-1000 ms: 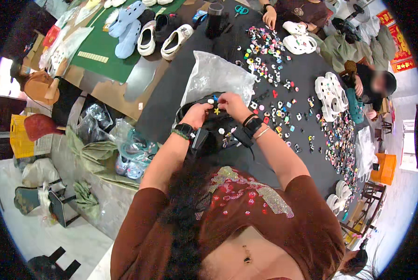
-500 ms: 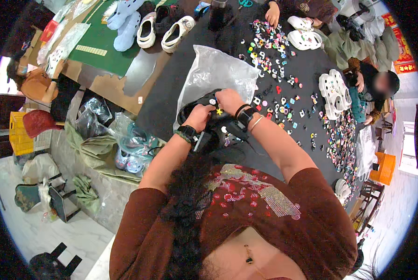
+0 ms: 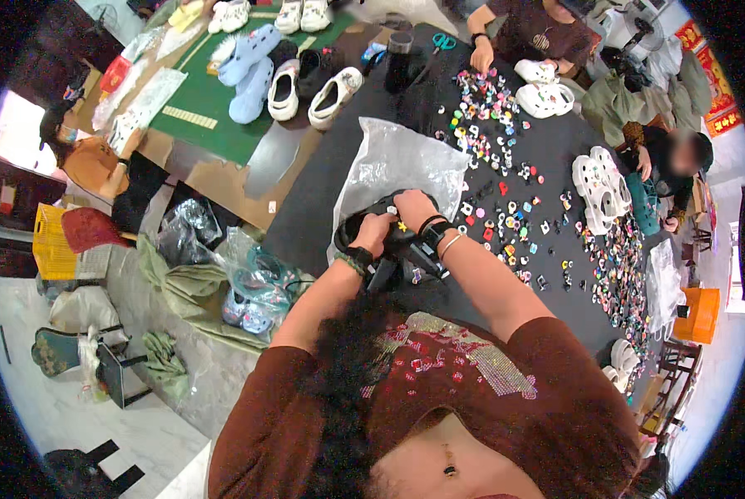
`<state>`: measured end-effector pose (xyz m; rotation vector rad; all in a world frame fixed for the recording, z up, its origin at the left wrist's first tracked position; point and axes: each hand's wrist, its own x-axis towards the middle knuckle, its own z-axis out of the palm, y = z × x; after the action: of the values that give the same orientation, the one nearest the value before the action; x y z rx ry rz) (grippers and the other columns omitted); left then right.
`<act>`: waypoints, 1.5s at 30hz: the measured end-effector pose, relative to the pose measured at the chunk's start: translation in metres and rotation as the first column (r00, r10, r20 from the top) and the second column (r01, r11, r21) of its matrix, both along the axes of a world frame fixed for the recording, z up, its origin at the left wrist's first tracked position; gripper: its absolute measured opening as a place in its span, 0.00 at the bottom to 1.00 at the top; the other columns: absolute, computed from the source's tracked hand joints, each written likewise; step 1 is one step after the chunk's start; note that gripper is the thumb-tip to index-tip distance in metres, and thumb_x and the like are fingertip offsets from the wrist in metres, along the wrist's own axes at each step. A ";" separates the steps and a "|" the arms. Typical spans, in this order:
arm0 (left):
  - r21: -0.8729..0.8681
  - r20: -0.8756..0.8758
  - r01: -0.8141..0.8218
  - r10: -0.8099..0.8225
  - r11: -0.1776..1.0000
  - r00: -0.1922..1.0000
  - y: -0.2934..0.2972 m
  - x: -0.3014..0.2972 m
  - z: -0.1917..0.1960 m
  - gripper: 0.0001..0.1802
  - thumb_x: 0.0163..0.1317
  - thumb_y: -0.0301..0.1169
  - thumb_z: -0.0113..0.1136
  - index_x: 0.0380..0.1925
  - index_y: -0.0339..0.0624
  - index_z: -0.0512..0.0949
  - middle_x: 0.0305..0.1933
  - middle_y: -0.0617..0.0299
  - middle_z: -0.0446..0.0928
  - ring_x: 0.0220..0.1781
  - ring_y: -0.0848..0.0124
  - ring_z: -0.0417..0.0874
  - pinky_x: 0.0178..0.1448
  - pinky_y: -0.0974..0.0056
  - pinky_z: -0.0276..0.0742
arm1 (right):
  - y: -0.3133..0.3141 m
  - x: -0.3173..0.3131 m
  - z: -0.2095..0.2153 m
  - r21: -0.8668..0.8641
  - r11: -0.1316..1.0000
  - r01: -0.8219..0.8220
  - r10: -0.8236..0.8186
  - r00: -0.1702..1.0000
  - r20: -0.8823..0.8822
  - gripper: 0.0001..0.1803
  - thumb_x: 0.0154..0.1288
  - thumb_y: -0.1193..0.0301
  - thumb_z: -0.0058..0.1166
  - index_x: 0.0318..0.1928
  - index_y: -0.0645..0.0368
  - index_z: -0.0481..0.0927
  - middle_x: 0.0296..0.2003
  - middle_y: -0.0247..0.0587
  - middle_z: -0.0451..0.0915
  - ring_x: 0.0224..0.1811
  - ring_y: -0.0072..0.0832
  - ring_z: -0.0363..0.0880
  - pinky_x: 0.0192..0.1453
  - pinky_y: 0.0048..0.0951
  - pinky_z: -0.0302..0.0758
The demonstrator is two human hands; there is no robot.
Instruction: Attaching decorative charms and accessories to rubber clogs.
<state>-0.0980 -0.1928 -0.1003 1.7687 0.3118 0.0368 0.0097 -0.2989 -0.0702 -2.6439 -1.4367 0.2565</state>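
A black clog [image 3: 352,230] lies on a clear plastic bag [image 3: 402,158], between my two hands. My left hand [image 3: 376,233] is closed on the near left part of it. My right hand [image 3: 415,206] is curled over its top, with fingertips hidden against the shoe. A small white charm shows between the fingers of both hands, and a yellow star charm [image 3: 402,226] sits on the clog just below. More black footwear [image 3: 385,273] lies partly hidden under my wrists.
Loose coloured charms [image 3: 505,224] spread over the black table to the right. White clogs [image 3: 599,187] stand beyond them. At the back left, blue clogs [image 3: 249,75] and white clogs [image 3: 336,97] stand near a green mat [image 3: 223,141]. Another person's hand [image 3: 481,56] reaches into the charms.
The whole view has shifted, so the table sits lower and further right. My right fingers have closed in toward the left hand over the white charm. The clog stays on the bag.
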 end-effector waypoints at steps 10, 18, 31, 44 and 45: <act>0.023 -0.347 -0.236 0.229 0.972 0.910 -0.012 -0.018 0.058 0.40 0.62 0.58 0.42 0.37 0.20 0.74 0.38 0.41 0.77 0.44 0.55 0.77 0.47 0.58 0.68 | -0.112 -0.001 0.004 0.552 0.639 0.536 -0.394 0.844 -0.363 0.10 0.55 0.69 0.56 0.31 0.62 0.71 0.24 0.44 0.75 0.26 0.36 0.75 0.33 0.33 0.72; 0.071 -0.302 -0.111 0.127 0.991 0.945 0.006 -0.057 0.056 0.38 0.63 0.58 0.41 0.38 0.23 0.73 0.37 0.38 0.76 0.46 0.49 0.75 0.50 0.57 0.66 | -0.221 -0.011 -0.054 0.092 0.837 0.540 -0.538 0.842 -0.050 0.07 0.51 0.72 0.51 0.34 0.58 0.75 0.29 0.49 0.78 0.36 0.50 0.76 0.41 0.46 0.72; 0.672 -0.151 0.226 -0.168 0.705 0.974 0.011 -0.101 0.066 0.30 0.41 0.33 0.69 0.42 0.34 0.65 0.41 0.41 0.72 0.46 0.44 0.72 0.49 0.49 0.70 | -0.122 -0.038 -0.067 0.254 0.664 0.704 -0.542 0.686 -0.485 0.16 0.60 0.65 0.43 0.36 0.68 0.74 0.38 0.64 0.76 0.44 0.56 0.74 0.48 0.48 0.69; 0.716 0.181 -0.150 0.026 0.682 0.983 0.023 -0.101 0.057 0.14 0.40 0.25 0.60 0.31 0.38 0.72 0.35 0.50 0.74 0.42 0.50 0.73 0.45 0.51 0.70 | -0.133 -0.037 -0.028 -0.023 0.977 0.214 -0.201 0.869 -0.451 0.13 0.46 0.77 0.51 0.36 0.58 0.80 0.33 0.54 0.79 0.38 0.48 0.78 0.42 0.39 0.73; 0.719 0.228 -0.195 0.039 0.667 0.973 0.027 -0.103 0.057 0.14 0.40 0.25 0.59 0.30 0.39 0.71 0.34 0.52 0.74 0.42 0.52 0.73 0.44 0.51 0.70 | -0.141 -0.040 -0.030 0.136 0.979 0.151 -0.099 0.939 -0.329 0.11 0.45 0.77 0.52 0.34 0.61 0.79 0.31 0.53 0.78 0.36 0.44 0.78 0.40 0.37 0.74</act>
<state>-0.2010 -0.1660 -0.0432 2.5364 0.2857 0.4969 -0.0306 -0.4398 -0.0998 -2.4146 -1.1312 0.5086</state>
